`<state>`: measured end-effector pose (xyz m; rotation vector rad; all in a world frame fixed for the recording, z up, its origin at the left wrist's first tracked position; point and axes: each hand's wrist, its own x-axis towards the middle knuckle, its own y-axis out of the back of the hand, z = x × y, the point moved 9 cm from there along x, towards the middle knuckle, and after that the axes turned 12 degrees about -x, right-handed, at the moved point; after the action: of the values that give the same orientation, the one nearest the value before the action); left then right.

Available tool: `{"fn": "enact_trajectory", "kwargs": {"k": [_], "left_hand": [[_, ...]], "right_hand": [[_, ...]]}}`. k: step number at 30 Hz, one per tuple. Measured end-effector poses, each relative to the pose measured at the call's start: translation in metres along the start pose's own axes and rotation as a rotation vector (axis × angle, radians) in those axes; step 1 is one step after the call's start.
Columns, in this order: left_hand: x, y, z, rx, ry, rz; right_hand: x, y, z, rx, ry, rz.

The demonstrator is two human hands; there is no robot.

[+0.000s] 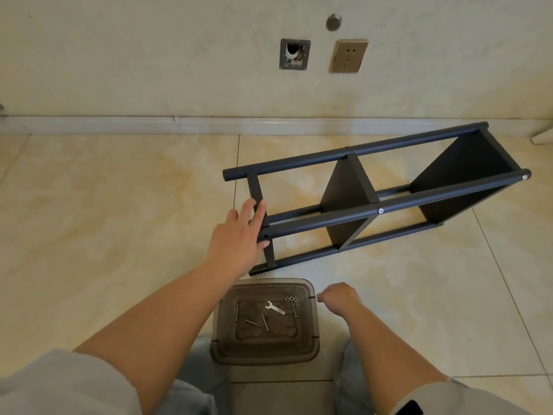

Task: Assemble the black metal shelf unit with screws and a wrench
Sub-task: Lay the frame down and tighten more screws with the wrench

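Shelf unit, black metal w/ round tubes and flat panels [353, 202], lies on its side on beige floor tiles [119, 205], centre-right of frame. Left hand [239, 235], fingers spread, rests on its near end bar. Right hand [339, 296], fingers curled, grip unclear, lower centre beside brown translucent plastic tray [263, 350] w/ small silver flat wrench [274, 307], long screws [264, 322], nuts [291, 300].

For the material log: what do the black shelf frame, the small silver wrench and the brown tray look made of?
Black shelf frame: likely matte-painted metal, round tubes, flat panels. Small silver wrench: bright bare metal, apparently steel. Brown tray: translucent smoky plastic, moulded rim.
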<state>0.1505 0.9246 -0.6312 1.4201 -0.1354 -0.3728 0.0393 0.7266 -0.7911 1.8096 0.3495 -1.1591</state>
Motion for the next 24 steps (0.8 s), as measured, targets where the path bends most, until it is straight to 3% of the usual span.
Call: {"fn": "enact_trajectory", "kwargs": {"k": [5, 8, 17, 20, 22, 24], "left_hand": [[0.005, -0.003, -0.005, 0.01, 0.01, -0.021], [0.007, -0.008, -0.006, -0.019, -0.008, -0.062], [0.011, -0.009, -0.004, 0.003, -0.027, -0.062], [0.013, -0.008, -0.002, 0.0, -0.035, -0.039], [0.014, -0.006, 0.0, -0.023, -0.041, -0.018], [0.015, -0.006, 0.0, -0.059, -0.04, 0.0]], "right_hand": [[-0.018, -0.021, -0.024, -0.042, 0.146, -0.143], [-0.016, -0.025, -0.027, -0.107, 0.174, -0.142], [0.004, 0.014, 0.002, -0.208, 0.048, 0.207], [-0.005, 0.027, 0.004, -0.269, -0.051, 0.43], [-0.014, 0.03, -0.012, -0.448, 0.047, 0.562], [-0.012, 0.014, -0.03, -0.53, 0.191, 0.557]]}}
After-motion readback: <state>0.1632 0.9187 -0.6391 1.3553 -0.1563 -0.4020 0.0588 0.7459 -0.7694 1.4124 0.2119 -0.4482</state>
